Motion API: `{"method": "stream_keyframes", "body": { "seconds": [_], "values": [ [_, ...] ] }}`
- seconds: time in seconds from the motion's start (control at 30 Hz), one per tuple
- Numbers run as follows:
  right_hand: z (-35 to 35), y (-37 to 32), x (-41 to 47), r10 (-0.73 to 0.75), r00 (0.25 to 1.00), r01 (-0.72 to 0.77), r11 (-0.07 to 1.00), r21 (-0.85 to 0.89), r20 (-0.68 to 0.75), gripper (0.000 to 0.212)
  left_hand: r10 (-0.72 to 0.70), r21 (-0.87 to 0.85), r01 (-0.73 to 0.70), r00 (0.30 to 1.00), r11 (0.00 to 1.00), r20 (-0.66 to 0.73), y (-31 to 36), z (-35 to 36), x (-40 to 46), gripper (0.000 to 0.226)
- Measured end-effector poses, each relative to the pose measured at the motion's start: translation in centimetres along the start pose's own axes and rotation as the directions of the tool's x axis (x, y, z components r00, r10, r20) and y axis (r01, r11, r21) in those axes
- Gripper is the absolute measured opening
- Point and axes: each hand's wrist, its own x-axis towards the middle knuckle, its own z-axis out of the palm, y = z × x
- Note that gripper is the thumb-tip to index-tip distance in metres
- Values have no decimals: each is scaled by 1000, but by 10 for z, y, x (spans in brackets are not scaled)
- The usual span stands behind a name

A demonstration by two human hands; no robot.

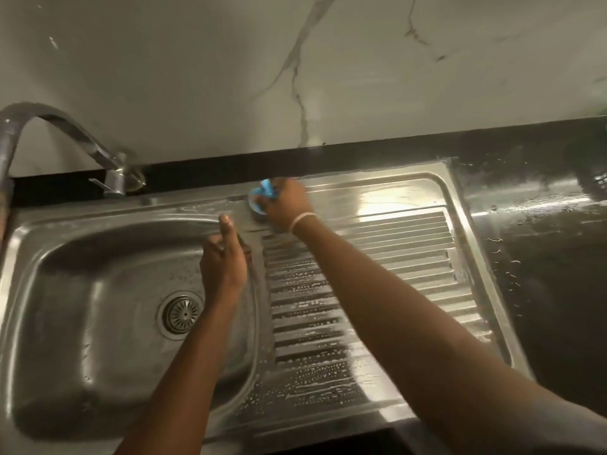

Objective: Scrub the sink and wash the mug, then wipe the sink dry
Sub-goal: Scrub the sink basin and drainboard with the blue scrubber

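Two hands work over a steel sink [39, 257] set in a dark wet surface [542, 257]. The ribbed drainboard [377, 257] lies open to the right. The right hand [287, 205], arm stretched forward, has its fingers closed on a blue scrubber [259, 200], seemingly round, at the sink's back rim. The left hand [223, 257] rests on the basin edge, fingers loosely curled and holding nothing.
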Motion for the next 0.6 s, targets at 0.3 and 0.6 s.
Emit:
{"method": "stream_keyframes", "body": {
  "seconds": [0.3, 0.6],
  "values": [
    [-208, 177, -37, 398, 780, -466, 884, -24, -482, 34, 133, 27, -137, 984, 990, 116, 9, 9, 2, 86],
    [-75, 89, -71, 141, 963, -158, 986, -58, -230, 32, 88, -28, -85, 988, 996, 129, -19, -29, -28, 75]
  ]
}}
